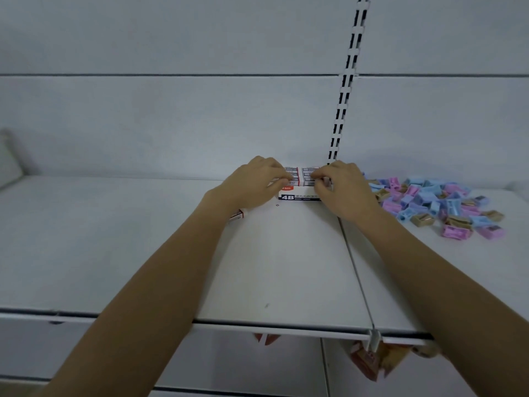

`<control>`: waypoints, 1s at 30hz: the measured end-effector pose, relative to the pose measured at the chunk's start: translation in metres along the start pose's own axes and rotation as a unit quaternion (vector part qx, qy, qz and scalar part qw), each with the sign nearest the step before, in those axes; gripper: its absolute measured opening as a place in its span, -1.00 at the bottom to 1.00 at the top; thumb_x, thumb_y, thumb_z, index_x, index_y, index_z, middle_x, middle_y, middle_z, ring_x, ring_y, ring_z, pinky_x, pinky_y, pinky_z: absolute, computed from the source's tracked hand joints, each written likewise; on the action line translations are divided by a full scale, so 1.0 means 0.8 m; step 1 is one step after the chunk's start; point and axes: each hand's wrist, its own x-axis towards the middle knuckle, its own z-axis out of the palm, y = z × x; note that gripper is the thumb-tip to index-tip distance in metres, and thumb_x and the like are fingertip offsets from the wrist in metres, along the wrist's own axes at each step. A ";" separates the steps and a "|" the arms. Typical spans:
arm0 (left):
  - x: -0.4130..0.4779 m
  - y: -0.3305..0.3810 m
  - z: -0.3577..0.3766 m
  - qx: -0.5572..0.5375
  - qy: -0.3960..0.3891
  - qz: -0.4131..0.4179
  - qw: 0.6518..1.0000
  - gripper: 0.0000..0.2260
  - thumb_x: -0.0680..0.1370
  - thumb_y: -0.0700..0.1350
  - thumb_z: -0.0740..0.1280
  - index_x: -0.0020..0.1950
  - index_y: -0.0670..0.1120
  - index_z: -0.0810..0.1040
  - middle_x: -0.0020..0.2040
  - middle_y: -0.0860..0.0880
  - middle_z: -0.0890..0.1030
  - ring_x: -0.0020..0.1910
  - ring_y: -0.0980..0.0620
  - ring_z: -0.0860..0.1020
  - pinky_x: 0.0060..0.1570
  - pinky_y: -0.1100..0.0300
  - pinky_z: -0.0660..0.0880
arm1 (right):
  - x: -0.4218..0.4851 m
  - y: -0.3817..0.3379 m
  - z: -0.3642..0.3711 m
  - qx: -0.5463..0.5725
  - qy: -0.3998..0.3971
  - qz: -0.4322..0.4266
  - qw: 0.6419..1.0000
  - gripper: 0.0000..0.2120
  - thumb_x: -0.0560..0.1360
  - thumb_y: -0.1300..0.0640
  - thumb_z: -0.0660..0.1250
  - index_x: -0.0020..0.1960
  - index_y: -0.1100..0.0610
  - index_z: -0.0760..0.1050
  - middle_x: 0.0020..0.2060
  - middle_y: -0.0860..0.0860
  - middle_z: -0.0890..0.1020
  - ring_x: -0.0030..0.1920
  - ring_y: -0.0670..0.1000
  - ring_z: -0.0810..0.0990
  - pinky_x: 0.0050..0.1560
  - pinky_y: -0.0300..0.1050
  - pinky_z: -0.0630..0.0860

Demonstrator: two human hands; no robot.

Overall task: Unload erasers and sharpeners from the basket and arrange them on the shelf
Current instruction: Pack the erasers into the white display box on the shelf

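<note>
place: shop | evidence: slotted upright, white gondola shelf, sharpener pile

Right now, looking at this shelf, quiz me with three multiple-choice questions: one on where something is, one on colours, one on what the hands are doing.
1. Where on the shelf is the pile of sharpeners?
A right of the erasers
B left of the erasers
C at the front edge

2. Which colours are the sharpeners?
A red and green
B blue, pink and tan
C all black

3. The left hand and right hand are:
A hanging idle
B both gripping the erasers
C lifting a sharpener

Answers: A, the pile lies beyond the right hand; B, those three colours show; B, both hands' fingers curl on the erasers.
</note>
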 end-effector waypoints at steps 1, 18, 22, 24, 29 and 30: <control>0.000 0.000 0.000 -0.005 -0.001 -0.001 1.000 -0.70 0.62 -0.05 0.11 0.30 0.00 0.48 0.30 -0.04 0.44 0.29 -0.07 0.31 0.28 -0.01 0.30 | 0.000 -0.001 0.001 -0.001 -0.008 0.002 1.000 -0.74 0.52 0.16 0.17 0.14 0.15 0.55 0.00 0.14 0.55 0.07 0.18 0.45 0.07 -0.02 0.33; -0.043 -0.033 -0.058 -0.045 -0.183 -0.202 0.961 -0.82 0.38 0.06 0.46 -0.17 0.00 0.55 -0.08 -0.03 0.65 -0.19 0.08 0.56 -0.19 0.23 0.44 | -0.005 -0.023 0.004 0.056 0.009 -0.064 0.996 -0.74 0.52 0.20 0.22 0.18 0.21 0.51 0.11 0.14 0.54 0.14 0.16 0.41 0.15 0.00 0.33; -0.041 -0.031 -0.055 -0.063 -0.202 -0.204 0.956 -0.84 0.38 0.00 0.47 -0.18 0.01 0.53 -0.08 -0.03 0.66 -0.26 0.15 0.57 -0.30 0.28 0.41 | -0.011 -0.038 -0.003 0.115 0.038 -0.141 0.983 -0.69 0.48 0.10 0.15 0.03 0.22 0.59 -0.07 0.12 0.62 -0.03 0.15 0.51 0.03 -0.09 0.38; -0.039 -0.033 -0.053 -0.069 -0.193 -0.203 0.958 -0.86 0.40 -0.03 0.46 -0.18 0.01 0.52 -0.06 -0.05 0.66 -0.28 0.15 0.56 -0.32 0.28 0.40 | -0.020 -0.055 -0.007 0.138 0.009 -0.214 0.967 -0.68 0.46 0.12 0.12 -0.02 0.20 0.61 -0.12 0.07 0.63 -0.09 0.09 0.54 0.00 -0.19 0.37; -0.037 -0.043 -0.048 -0.116 -0.166 -0.196 0.959 -0.90 0.46 -0.08 0.41 -0.11 -0.02 0.51 -0.17 -0.03 0.59 -0.33 0.15 0.52 -0.30 0.27 0.41 | -0.041 -0.108 0.006 0.104 -0.094 -0.360 0.922 -0.66 0.40 0.20 0.10 0.03 0.20 0.58 -0.06 0.09 0.65 -0.10 0.16 0.58 -0.10 0.08 0.54; -0.037 -0.045 -0.048 -0.128 -0.160 -0.193 0.959 -0.90 0.47 -0.09 0.40 -0.07 -0.03 0.51 -0.19 -0.01 0.58 -0.33 0.14 0.52 -0.29 0.27 0.42 | -0.043 -0.113 0.011 0.104 -0.112 -0.373 0.915 -0.62 0.39 0.22 0.08 0.09 0.21 0.56 -0.03 0.10 0.64 -0.06 0.14 0.56 -0.07 0.08 0.53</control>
